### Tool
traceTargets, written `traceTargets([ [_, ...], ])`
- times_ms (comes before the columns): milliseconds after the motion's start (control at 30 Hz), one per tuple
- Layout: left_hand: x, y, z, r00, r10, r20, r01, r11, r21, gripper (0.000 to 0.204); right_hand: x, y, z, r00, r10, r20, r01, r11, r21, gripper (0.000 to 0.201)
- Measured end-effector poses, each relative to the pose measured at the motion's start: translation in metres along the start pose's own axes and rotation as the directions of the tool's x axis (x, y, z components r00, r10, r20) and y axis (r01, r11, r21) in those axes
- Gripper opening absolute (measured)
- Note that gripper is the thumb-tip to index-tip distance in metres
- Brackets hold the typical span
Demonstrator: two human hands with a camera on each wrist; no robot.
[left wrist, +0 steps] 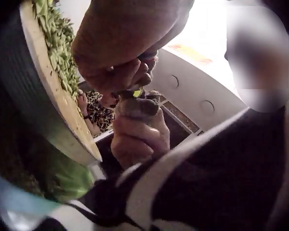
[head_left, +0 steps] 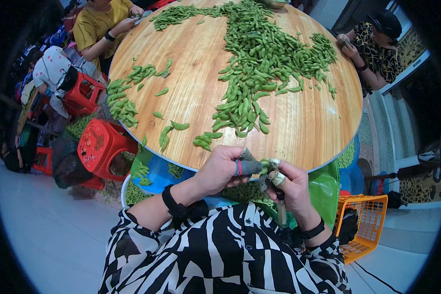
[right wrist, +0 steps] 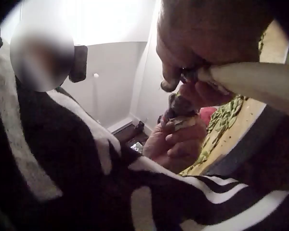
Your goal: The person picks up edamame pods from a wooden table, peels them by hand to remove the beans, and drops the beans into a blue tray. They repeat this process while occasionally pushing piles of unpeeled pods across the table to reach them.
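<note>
Both hands meet just off the table's near edge, grey covers on some of their fingertips. My left hand pinches a green soybean pod, which shows between the two hands. In my right hand is a small tool with a pale, rod-like handle; its working end is hidden by the fingers. The right fingertips are at the pod's other end. Beyond the hands, a large heap of soybean pods covers the middle and back of the round wooden table.
Loose pods lie along the table's left edge. Below the near edge are a green bag and pods in containers. Red stools stand left, an orange crate right. Two other people sit across the table.
</note>
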State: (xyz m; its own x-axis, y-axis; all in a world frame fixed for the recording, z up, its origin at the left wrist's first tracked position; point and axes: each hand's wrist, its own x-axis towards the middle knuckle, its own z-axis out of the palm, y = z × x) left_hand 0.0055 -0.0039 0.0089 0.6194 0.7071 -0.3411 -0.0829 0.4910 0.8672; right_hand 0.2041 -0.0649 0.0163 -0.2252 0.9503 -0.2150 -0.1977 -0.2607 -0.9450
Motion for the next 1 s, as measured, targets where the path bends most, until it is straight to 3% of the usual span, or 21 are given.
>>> traceTargets([
  [67,0.002,-0.008,0.002,0.999,-0.048,0.009,0.048,0.995,-0.086,0.012,0.002,-0.005,0.001,0.998,0.055,-0.03,-0.054,0.999,0.006,0.028],
  [167,0.007,-0.02,0.003,0.993,-0.096,0.065,0.11,0.959,-0.261,0.011,0.009,-0.004,0.002,0.988,-0.106,-0.111,0.079,0.972,-0.22,0.025],
  [200,0.008,-0.023,0.003,0.99,-0.091,0.105,0.123,0.928,-0.351,0.011,0.01,-0.004,0.0,0.989,-0.106,-0.107,0.081,0.972,-0.219,0.025],
  [267,0.007,-0.026,0.004,0.984,-0.121,0.129,0.163,0.904,-0.395,0.011,0.014,-0.006,-0.01,0.998,0.031,0.047,-0.013,0.944,-0.331,0.024],
  [367,0.007,-0.034,0.001,0.975,-0.132,0.177,0.201,0.865,-0.46,0.012,0.015,-0.004,-0.012,0.989,-0.045,0.139,0.101,0.899,-0.426,0.024],
  [400,0.007,-0.036,0.0,0.973,-0.115,0.201,0.2,0.854,-0.48,0.013,0.015,-0.004,-0.009,0.988,-0.047,0.147,0.105,0.9,-0.423,0.024],
  [467,0.008,-0.035,0.001,0.978,-0.096,0.183,0.173,0.864,-0.473,0.015,0.011,-0.006,-0.005,0.995,0.053,0.088,-0.031,0.971,-0.238,0.024],
  [667,0.013,-0.032,0.006,0.994,-0.072,0.081,0.093,0.951,-0.295,0.012,0.011,-0.003,-0.005,0.993,0.112,0.049,-0.1,0.975,-0.196,0.019],
  [733,0.012,-0.033,0.008,0.999,-0.041,0.018,0.043,0.995,-0.085,0.012,0.01,-0.003,-0.005,0.988,0.146,0.055,-0.134,0.973,-0.187,0.017],
  [767,0.011,-0.032,0.008,0.999,-0.042,0.019,0.043,0.996,-0.084,0.012,0.01,0.0,-0.005,0.993,0.112,0.042,-0.101,0.973,-0.207,0.017],
  [800,0.009,-0.03,0.009,0.998,0.067,0.01,-0.068,0.995,0.074,0.014,0.009,0.002,-0.006,0.996,0.078,0.03,-0.069,0.971,-0.227,0.016],
  [833,0.007,-0.029,0.009,0.984,0.175,0.018,-0.175,0.958,0.229,0.015,0.009,0.008,-0.008,0.996,0.079,0.03,-0.07,0.971,-0.227,0.016],
  [867,0.008,-0.033,0.008,0.984,0.175,0.018,-0.175,0.958,0.229,0.015,0.01,0.016,-0.011,1.0,0.012,0.021,-0.005,0.951,-0.309,0.016],
  [933,0.009,-0.04,0.006,0.921,0.382,0.076,-0.367,0.784,0.501,0.015,0.009,0.017,-0.01,0.998,-0.056,0.018,0.058,0.92,-0.389,0.016],
  [1000,0.007,-0.038,0.004,0.926,0.364,0.1,-0.359,0.765,0.535,0.014,0.007,0.008,-0.003,0.984,-0.177,-0.001,0.136,0.761,-0.634,0.018],
])
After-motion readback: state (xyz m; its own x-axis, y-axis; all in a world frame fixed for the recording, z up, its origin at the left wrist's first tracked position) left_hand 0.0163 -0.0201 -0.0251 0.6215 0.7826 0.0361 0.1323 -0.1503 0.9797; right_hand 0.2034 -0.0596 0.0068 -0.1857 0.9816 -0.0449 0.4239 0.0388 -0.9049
